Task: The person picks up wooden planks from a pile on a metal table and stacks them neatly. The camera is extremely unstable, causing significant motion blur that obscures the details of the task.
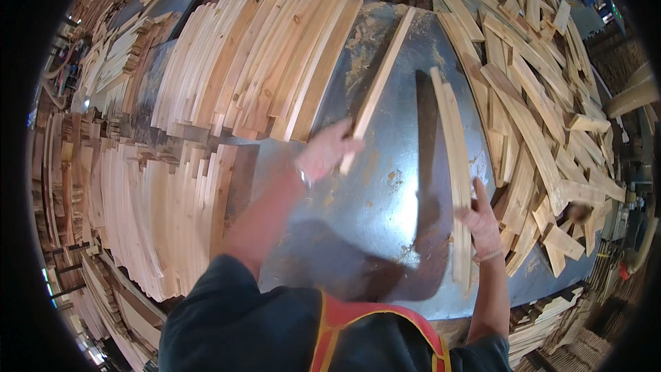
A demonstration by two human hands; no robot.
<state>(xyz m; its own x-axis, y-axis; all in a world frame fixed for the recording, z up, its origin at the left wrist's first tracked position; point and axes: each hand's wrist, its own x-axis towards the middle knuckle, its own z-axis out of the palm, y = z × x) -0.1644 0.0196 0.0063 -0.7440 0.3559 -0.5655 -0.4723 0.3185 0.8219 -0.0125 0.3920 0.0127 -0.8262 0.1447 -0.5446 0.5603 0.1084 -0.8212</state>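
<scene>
1. Your left hand (329,148), blurred at the centre of the frame, has its fingers wrapped around the lower part of a single strip (387,72) of wood.
2. That strip is long, narrow and pale yellow; it slants from upper right to lower left, its lower end poking out below your hand.
3. Your right hand (482,224), right of centre, has its thumb against the paired strips (451,138) and a finger pointing up the frame; you cannot tell whether its fingers grasp them.
4. Those two lie side by side, pale and slightly staggered at the top, their lower end blurred.
5. Beneath you, the tabletop (330,210) is grey, glossy and dusted with tan patches.
6. An upper row (241,55) of similar strips, some knotted, fills the upper left; a paler lower row (158,213) lies at lower left.
7. A jumbled pile (530,89) of mixed lengths covers the right.
</scene>
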